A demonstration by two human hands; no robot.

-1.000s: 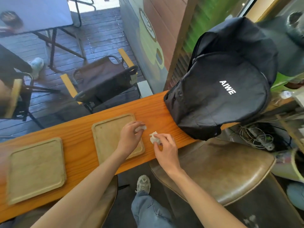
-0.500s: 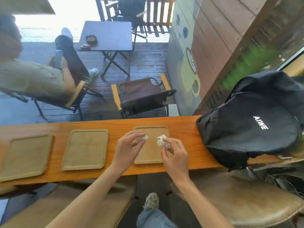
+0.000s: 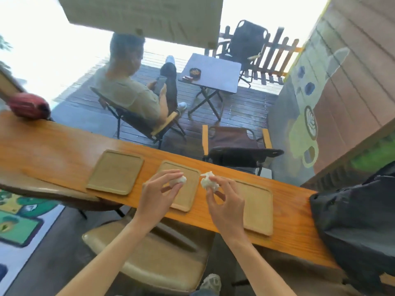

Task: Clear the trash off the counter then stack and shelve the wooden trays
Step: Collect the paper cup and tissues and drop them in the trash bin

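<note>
Three wooden trays lie in a row on the orange wooden counter: a left tray, a middle tray and a right tray. My left hand pinches a small crumpled white tissue ball above the middle tray. My right hand pinches a second crumpled white tissue just above the gap between the middle and right trays. Both hands are raised off the counter, and they partly cover the middle and right trays.
A black backpack sits on the counter's right end. A dark red object rests at the far left end. Tan stools stand below the counter. Beyond the glass, a seated person, folding chairs and a small table occupy the deck.
Both hands have lifted with their tissue pieces and now hover higher over the trays. The view has swung left and up, showing all three trays and more of the deck.
</note>
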